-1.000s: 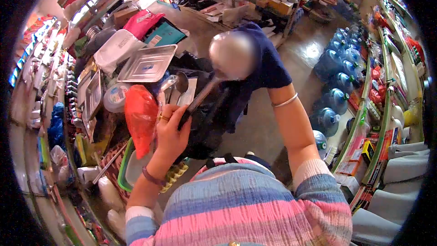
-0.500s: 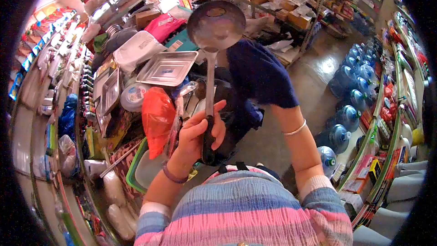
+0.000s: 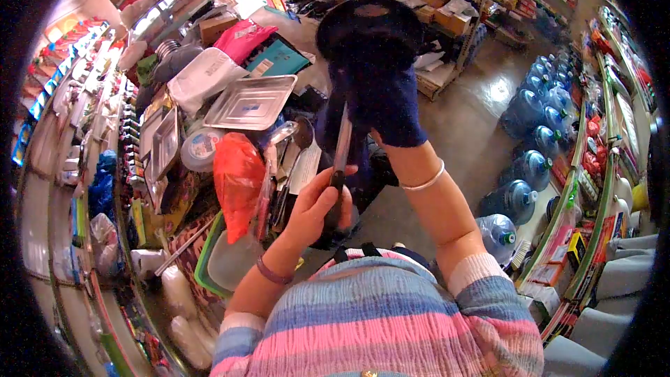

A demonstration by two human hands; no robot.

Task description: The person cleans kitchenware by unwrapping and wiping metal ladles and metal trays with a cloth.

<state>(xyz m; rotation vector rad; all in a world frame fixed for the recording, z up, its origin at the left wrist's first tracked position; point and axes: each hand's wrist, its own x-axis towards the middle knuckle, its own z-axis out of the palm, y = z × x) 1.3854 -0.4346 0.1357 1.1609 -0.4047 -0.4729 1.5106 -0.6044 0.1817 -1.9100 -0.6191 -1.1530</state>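
Note:
My left hand (image 3: 322,202) is closed round the black handle end of a large metal ladle (image 3: 343,136), which points up and away from me. The ladle's wide round bowl looks dark in this light. A dark blue cloth (image 3: 387,101) covers my right hand (image 3: 380,141) almost to the wrist, and it lies against the underside of the bowl and the upper shaft. The fingers of that hand are hidden in the cloth. Left of the ladle are a red plastic bag (image 3: 239,181) and several kitchen utensils, among them a dark spoon (image 3: 301,136).
A rectangular metal tray (image 3: 251,101), a lidded round plastic tub (image 3: 201,148) and a green-rimmed container (image 3: 227,262) stand on the left. Blue water bottles (image 3: 516,199) line the floor at right. Packed shelves flank both sides; boxes (image 3: 453,21) fill a far table.
The ladle has shifted right, and its bowl has turned so its pale inside no longer shows. My right hand has brought the cloth left, against the bowl and shaft.

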